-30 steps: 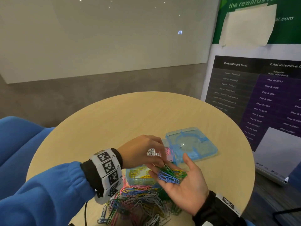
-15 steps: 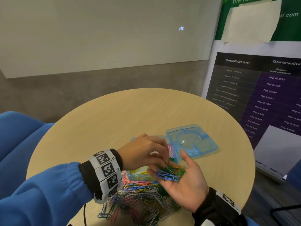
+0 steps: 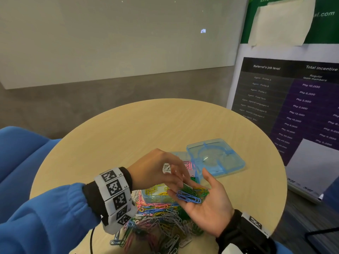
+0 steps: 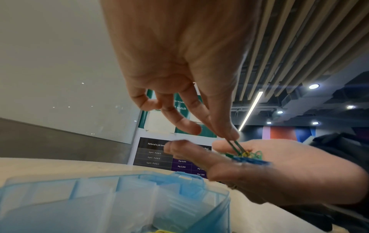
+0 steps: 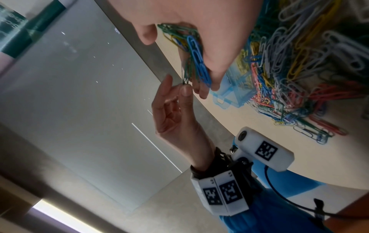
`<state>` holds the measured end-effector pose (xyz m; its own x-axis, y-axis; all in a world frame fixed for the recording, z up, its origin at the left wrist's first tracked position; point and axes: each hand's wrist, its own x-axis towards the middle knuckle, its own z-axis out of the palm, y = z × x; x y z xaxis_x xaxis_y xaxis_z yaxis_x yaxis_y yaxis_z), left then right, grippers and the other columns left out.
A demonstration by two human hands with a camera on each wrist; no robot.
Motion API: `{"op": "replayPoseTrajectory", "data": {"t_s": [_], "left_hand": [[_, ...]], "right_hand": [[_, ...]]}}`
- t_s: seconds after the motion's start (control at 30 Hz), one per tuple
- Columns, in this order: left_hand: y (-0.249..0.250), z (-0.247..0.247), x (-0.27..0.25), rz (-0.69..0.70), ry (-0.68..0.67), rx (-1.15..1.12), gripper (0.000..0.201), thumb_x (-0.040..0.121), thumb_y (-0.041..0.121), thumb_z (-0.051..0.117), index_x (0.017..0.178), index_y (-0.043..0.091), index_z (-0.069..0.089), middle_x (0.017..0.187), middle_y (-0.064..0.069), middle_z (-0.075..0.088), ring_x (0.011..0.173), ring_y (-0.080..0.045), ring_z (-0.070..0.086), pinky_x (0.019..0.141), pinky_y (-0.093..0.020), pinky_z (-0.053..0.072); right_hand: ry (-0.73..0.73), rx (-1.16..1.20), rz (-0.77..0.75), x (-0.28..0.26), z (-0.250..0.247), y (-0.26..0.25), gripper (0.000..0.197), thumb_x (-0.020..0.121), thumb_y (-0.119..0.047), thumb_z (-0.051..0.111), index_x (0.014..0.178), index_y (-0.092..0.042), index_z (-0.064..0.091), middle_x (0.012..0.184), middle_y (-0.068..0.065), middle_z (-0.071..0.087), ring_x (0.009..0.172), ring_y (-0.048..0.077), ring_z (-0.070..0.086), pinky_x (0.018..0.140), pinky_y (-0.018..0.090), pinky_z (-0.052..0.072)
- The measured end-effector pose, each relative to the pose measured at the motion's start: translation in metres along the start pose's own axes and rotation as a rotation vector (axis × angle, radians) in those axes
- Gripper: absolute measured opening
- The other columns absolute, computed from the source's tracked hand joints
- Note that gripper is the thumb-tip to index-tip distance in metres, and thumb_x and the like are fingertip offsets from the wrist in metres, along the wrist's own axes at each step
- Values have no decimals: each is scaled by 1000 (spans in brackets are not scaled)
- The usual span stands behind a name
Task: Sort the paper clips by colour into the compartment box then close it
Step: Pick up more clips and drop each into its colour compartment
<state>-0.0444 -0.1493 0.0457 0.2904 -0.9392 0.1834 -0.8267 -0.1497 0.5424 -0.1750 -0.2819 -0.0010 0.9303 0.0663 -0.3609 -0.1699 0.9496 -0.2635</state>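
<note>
Left hand (image 3: 157, 169) now pinches green clip (image 4: 235, 147), box (image 3: 156, 196) half hidden.

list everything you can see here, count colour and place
table: one, round, light wood, under everything
compartment box: one, clear blue, open, mid-table; yellow, pink, white and green clips in separate compartments
box lid: one, clear blue, lying open to the box's right
loose paper clips: large mixed pile, pink, blue, green, yellow, white, near table edge
clips in palm: small bunch, blue, green, yellow
green clip: pinched over the bunch; count unclear
poster: one, dark and purple, right of table
blue seat: one, left
left hand: pinches the green clip
right hand: palm up, cradling the bunch
</note>
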Motion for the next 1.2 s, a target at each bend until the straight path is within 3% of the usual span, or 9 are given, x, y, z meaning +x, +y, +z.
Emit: {"op": "replayPoseTrajectory", "data": {"t_s": [0.27, 0.37, 0.47, 0.63, 0.73, 0.83, 0.9, 1.0, 1.2], "left_hand": [[4, -9, -2, -112, -4, -163, 15, 78, 27, 82, 89, 19, 76, 81, 8, 74, 82, -8, 69, 84, -27, 51], [-4, -11, 0, -142, 173, -94, 12, 78, 27, 81, 87, 21, 75, 75, 11, 73, 75, -8, 66, 74, -18, 48], [-20, -15, 5, -276, 331, 48, 12, 76, 33, 82, 82, 30, 73, 72, 18, 70, 70, -6, 62, 69, -31, 53], [-32, -14, 16, -458, 332, 211, 20, 77, 47, 78, 94, 39, 69, 77, 32, 67, 78, 4, 60, 67, -24, 47], [-27, -9, 16, -337, 312, 184, 41, 76, 50, 77, 113, 40, 64, 97, 28, 68, 91, 4, 58, 75, -19, 44], [-8, -2, 13, -105, 163, 136, 27, 81, 38, 77, 106, 31, 71, 97, 22, 66, 91, -1, 57, 74, -6, 35], [2, 4, 8, -12, 72, 151, 21, 82, 40, 75, 100, 28, 73, 97, 15, 65, 91, -4, 56, 78, -15, 42], [5, 9, 2, 2, 34, 204, 17, 80, 44, 73, 93, 33, 74, 103, 13, 62, 95, -4, 54, 80, -32, 47], [4, 11, -2, -45, 5, 157, 10, 83, 31, 76, 92, 27, 77, 109, 11, 60, 99, 0, 49, 82, -18, 41]], "right_hand": [[4, -57, -3, 2, -3, -1, 73, 95, -52, 42, 118, 15, 60, 129, 29, 57, 129, 39, 50, 115, 47, 30], [22, -49, -17, 3, -5, -1, 74, 95, -51, 42, 124, 16, 55, 127, 32, 57, 119, 45, 56, 113, 49, 31], [23, -49, -15, 3, -5, -2, 72, 95, -49, 42, 129, 14, 48, 127, 34, 57, 117, 48, 56, 113, 50, 30], [36, -54, -18, 4, -5, -4, 72, 95, -48, 41, 130, 15, 47, 127, 35, 56, 117, 49, 53, 111, 50, 31], [34, -56, -22, 6, -6, -5, 74, 96, -50, 40, 128, 16, 49, 127, 34, 57, 117, 49, 54, 113, 50, 29], [30, -44, -35, 6, -7, -7, 75, 96, -53, 40, 122, 15, 58, 125, 32, 59, 116, 47, 58, 114, 49, 29], [19, -35, -41, 5, -7, -8, 76, 96, -55, 39, 119, 14, 60, 124, 31, 60, 112, 41, 62, 113, 48, 32], [-14, -16, -40, 4, -5, -7, 79, 96, -57, 37, 119, 14, 60, 126, 30, 58, 106, 36, 59, 106, 45, 39], [-81, 14, -34, 2, -1, -5, 81, 96, -58, 35, 130, 14, 51, 126, 29, 57, 102, 38, 63, 81, 44, 55]]}}
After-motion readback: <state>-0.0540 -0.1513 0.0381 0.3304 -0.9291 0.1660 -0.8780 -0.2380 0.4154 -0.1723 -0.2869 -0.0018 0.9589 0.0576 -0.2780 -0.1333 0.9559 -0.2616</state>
